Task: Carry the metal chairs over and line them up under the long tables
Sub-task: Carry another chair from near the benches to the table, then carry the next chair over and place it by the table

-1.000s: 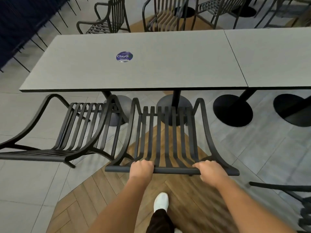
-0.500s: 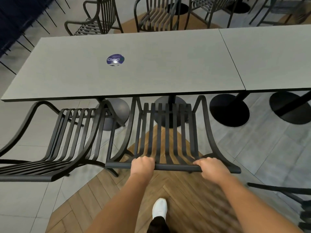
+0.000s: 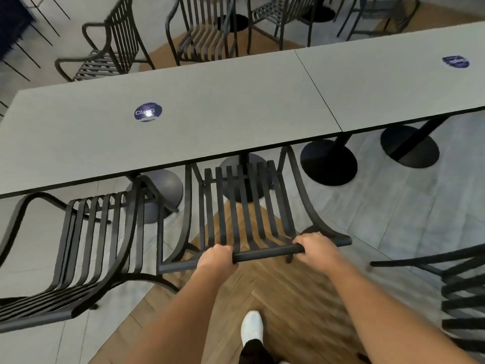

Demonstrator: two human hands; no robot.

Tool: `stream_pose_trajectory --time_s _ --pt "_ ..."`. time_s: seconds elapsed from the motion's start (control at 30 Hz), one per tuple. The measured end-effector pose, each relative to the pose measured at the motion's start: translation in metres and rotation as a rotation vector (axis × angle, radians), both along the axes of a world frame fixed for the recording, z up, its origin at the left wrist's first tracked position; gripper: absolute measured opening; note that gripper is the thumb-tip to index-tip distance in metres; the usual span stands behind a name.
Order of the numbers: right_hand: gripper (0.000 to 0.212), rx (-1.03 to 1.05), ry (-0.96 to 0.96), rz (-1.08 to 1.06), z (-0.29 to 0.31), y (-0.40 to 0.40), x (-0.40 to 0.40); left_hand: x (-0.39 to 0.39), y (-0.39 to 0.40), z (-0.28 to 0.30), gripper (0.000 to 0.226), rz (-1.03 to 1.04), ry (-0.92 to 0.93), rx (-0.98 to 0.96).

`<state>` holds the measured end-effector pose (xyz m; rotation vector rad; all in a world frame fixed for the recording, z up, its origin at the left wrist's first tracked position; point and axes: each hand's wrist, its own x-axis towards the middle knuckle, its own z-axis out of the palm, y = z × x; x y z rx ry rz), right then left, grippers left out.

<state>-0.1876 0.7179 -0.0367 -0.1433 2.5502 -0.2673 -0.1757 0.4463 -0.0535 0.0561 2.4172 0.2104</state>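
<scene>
Black slatted metal chair at centre frame, seat front tucked under the grey long table. Left hand and right hand each hold its top back rail, fingers curled round it. A second slatted chair stands just beside it at 9 o'clock. White shoe at 6 o'clock.

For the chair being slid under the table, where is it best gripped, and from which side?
The chair is best taken by its top back rail, from behind. The rail is a straight bar facing the person, and left hand and right hand already wrap it.
</scene>
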Motion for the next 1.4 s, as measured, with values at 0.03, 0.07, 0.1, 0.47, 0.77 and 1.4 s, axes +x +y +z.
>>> stream_pose_trajectory --time_s 0.03,0.07,0.1,0.47,0.77,1.4 --pt "0.029 -0.037 0.028 -0.036 0.004 0.002 0.006 -0.002 0.003 0.005 0.025 -0.027 -0.008 0.018" --pt "0.031 -0.071 0.06 -0.078 0.009 0.004 0.011 -0.003 0.008 0.01 0.027 -0.064 -0.01 0.037" --pt "0.032 -0.108 0.097 -0.132 0.013 0.007 0.018 -0.005 0.013 0.016 0.03 -0.108 -0.009 0.056" --pt "0.025 -0.017 0.13 -0.649 0.036 0.124 0.094 -0.022 0.149 0.076 0.031 -0.481 0.11 0.155" --pt "0.035 0.187 0.207 -0.873 0.05 0.268 0.169 -0.018 0.304 0.079 0.043 -0.671 0.062 0.128" --pt "0.075 -0.249 -0.031 -1.291 -0.003 0.385 0.278 0.037 0.576 0.062 0.041 -1.18 0.017 0.187"
